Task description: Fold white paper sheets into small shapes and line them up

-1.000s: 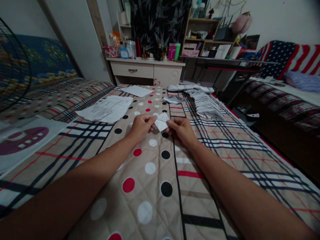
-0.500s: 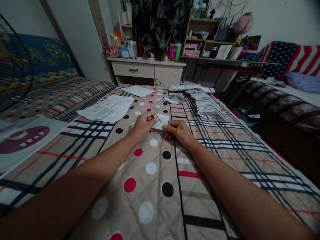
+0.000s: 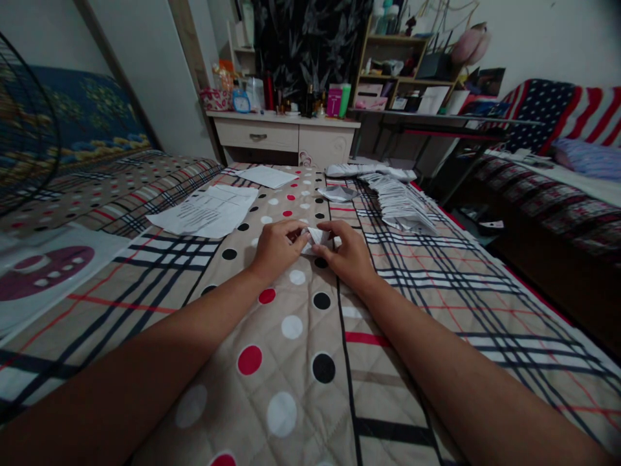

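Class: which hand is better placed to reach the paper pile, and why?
Probably the right hand: it is nearer the pile, ahead to its right. The left hand is farther; both hold paper.

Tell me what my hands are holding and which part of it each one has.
A small folded piece of white paper: your left hand pinches its left side, your right hand its right side.

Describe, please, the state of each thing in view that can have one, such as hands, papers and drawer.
Left hand: closed on the paper
Right hand: thumb and fingertip on the paper
Paper: folded, held
Printed sheets: unfolded, lying
Row of papers: folded, packed together
Drawer: shut
Clock: upright
Green tube: upright
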`<action>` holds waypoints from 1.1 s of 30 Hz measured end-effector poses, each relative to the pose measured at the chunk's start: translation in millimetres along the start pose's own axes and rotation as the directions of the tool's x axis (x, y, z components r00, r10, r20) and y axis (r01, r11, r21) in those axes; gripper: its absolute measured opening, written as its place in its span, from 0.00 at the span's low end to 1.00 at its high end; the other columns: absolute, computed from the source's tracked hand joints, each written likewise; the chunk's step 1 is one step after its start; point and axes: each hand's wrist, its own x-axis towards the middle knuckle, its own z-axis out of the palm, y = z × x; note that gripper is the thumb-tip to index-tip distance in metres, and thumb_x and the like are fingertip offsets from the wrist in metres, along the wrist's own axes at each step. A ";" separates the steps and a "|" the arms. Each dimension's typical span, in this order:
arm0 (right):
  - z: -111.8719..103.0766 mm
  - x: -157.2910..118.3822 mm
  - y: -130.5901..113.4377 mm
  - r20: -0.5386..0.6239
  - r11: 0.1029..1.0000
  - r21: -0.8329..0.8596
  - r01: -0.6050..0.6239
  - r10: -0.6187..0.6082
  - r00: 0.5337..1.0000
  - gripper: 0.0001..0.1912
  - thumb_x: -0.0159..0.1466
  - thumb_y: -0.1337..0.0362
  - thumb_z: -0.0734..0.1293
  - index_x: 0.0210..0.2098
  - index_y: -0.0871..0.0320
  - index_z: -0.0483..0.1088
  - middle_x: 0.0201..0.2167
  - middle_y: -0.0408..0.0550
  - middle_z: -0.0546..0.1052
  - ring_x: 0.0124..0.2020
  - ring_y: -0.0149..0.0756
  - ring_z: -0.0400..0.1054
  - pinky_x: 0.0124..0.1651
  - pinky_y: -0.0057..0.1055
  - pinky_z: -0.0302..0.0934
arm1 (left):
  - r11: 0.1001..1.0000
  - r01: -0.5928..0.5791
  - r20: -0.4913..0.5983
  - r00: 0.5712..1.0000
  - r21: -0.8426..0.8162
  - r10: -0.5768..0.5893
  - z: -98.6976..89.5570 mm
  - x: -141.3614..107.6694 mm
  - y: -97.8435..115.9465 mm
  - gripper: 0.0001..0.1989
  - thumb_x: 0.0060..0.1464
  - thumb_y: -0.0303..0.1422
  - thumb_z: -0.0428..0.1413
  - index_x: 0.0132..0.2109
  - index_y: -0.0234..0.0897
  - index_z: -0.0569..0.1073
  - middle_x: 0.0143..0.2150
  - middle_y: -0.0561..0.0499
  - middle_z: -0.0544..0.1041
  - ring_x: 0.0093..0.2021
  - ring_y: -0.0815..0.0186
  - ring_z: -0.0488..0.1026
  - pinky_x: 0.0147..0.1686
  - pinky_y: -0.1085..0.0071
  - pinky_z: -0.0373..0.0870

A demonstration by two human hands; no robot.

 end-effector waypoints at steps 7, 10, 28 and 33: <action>-1.1 -2.2 -8.5 0.051 0.986 -0.133 0.096 -0.090 0.995 0.14 0.60 0.69 0.65 0.46 0.56 0.73 0.42 0.51 0.78 0.42 0.42 0.72 0.44 0.36 0.63 | 0.989 -0.137 0.041 0.990 0.057 0.135 -0.7 -2.0 8.2 0.05 0.54 0.28 0.57 0.36 0.36 0.79 0.28 0.51 0.77 0.27 0.69 0.72 0.27 0.74 0.66; -1.0 -2.3 -8.2 0.052 0.983 -0.146 0.112 -0.105 0.993 0.14 0.60 0.69 0.65 0.46 0.57 0.73 0.41 0.51 0.79 0.40 0.42 0.72 0.42 0.35 0.63 | 0.989 -0.140 0.046 0.989 0.053 0.138 -0.9 -2.0 9.7 0.05 0.54 0.28 0.57 0.37 0.35 0.79 0.28 0.52 0.77 0.27 0.69 0.71 0.27 0.74 0.66; 0.2 0.2 -5.3 -0.039 0.996 0.079 -0.030 0.033 0.999 0.09 0.59 0.66 0.65 0.38 0.58 0.75 0.34 0.48 0.79 0.35 0.37 0.71 0.39 0.32 0.63 | 0.986 -0.145 0.031 0.989 0.076 0.143 -0.6 -0.9 6.9 0.06 0.56 0.32 0.58 0.36 0.36 0.79 0.32 0.49 0.79 0.29 0.68 0.73 0.28 0.73 0.67; -1.3 0.7 -6.8 -0.026 0.989 0.118 -0.085 0.088 0.996 0.08 0.60 0.65 0.65 0.37 0.58 0.75 0.34 0.47 0.79 0.34 0.37 0.71 0.38 0.32 0.63 | 0.987 -0.137 0.027 0.990 0.080 0.135 -1.2 -0.7 6.7 0.07 0.57 0.33 0.58 0.37 0.36 0.79 0.32 0.49 0.80 0.28 0.68 0.73 0.27 0.73 0.66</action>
